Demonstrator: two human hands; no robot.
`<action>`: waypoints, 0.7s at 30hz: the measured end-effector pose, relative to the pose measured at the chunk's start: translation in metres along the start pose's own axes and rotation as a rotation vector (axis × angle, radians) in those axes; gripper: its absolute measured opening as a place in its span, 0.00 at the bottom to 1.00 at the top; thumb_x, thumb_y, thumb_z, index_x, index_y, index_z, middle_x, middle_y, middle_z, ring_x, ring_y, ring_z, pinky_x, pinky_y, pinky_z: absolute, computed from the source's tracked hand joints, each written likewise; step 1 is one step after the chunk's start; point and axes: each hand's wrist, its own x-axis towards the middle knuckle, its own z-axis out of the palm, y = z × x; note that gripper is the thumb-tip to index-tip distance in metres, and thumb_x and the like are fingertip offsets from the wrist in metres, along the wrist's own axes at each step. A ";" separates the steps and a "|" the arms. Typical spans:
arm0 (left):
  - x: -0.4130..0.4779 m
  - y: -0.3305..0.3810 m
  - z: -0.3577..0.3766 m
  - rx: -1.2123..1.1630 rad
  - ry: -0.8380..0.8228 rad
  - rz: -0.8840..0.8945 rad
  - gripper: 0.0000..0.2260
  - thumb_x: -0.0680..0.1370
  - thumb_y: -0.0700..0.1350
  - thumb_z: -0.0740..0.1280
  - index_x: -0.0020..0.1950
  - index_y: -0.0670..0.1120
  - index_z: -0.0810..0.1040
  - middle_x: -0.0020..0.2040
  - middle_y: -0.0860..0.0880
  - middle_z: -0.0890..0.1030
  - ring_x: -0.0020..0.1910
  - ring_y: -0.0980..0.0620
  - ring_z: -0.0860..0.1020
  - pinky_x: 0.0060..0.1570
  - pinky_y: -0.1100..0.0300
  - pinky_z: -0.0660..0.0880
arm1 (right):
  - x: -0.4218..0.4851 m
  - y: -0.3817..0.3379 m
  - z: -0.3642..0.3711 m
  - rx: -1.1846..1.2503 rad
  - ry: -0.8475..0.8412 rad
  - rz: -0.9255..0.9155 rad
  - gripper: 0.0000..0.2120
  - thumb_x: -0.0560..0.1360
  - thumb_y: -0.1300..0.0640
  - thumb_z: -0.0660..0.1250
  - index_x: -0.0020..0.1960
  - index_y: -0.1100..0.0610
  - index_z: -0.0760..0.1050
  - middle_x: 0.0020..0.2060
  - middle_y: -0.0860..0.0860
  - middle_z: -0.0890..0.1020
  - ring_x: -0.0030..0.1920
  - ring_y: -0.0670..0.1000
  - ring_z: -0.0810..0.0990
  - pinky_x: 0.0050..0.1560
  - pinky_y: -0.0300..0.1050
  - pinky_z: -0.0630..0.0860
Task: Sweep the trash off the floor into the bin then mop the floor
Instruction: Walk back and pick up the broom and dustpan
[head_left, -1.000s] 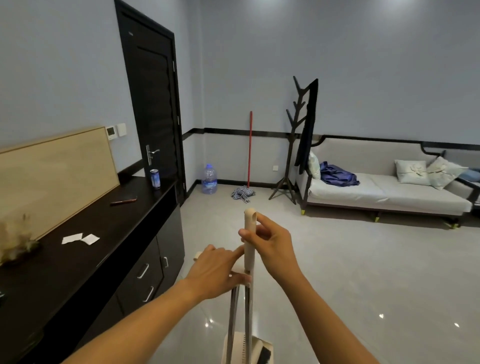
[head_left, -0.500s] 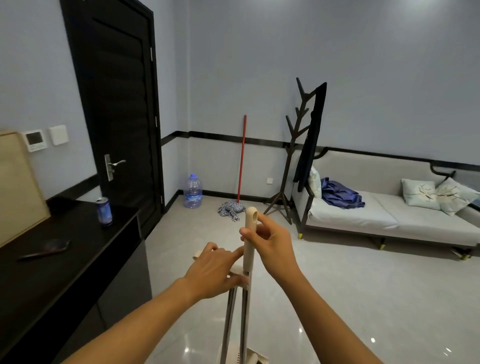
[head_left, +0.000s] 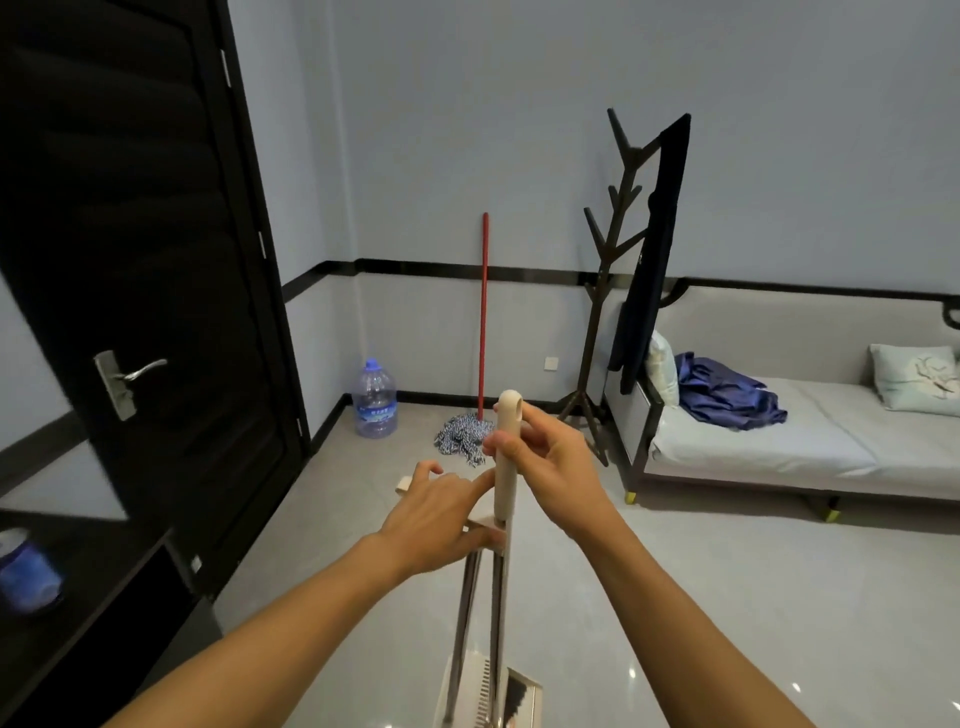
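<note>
At nine o'clock the dark cabinet (head_left: 88, 613) and black door (head_left: 135, 234) stand close. At twelve the mop (head_left: 483, 322) leans on the wall (head_left: 415, 156) beside a water bottle (head_left: 374, 402). The left hand (head_left: 441, 519) grips the dustpan handle (head_left: 466, 608), the right hand (head_left: 553, 467) pinches the broom handle (head_left: 505, 488). Toward two o'clock open floor (head_left: 727, 597) reaches the sofa (head_left: 779, 447).

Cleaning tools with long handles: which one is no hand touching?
The red-handled mop, leaning against the far wall, strands on the floor. The right hand grips the cream broom handle; the left hand holds the dustpan handle beside it.
</note>
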 end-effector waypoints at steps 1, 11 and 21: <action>0.026 -0.010 0.002 0.004 -0.012 -0.008 0.31 0.76 0.70 0.64 0.73 0.63 0.55 0.44 0.54 0.81 0.46 0.53 0.79 0.64 0.51 0.63 | 0.025 0.011 -0.008 0.001 -0.016 0.009 0.17 0.81 0.53 0.68 0.68 0.54 0.76 0.51 0.50 0.86 0.55 0.50 0.85 0.60 0.54 0.82; 0.250 -0.127 0.046 0.031 -0.063 -0.058 0.25 0.78 0.69 0.63 0.70 0.59 0.65 0.49 0.52 0.78 0.51 0.53 0.75 0.64 0.52 0.60 | 0.261 0.135 -0.052 0.016 -0.150 0.066 0.20 0.78 0.51 0.72 0.69 0.49 0.77 0.51 0.50 0.86 0.56 0.51 0.85 0.60 0.53 0.81; 0.473 -0.269 0.122 0.025 -0.105 0.052 0.19 0.78 0.67 0.63 0.61 0.60 0.61 0.46 0.53 0.78 0.50 0.52 0.73 0.63 0.48 0.61 | 0.482 0.275 -0.060 -0.076 0.011 0.072 0.09 0.77 0.55 0.74 0.56 0.46 0.81 0.44 0.53 0.86 0.48 0.53 0.85 0.45 0.42 0.83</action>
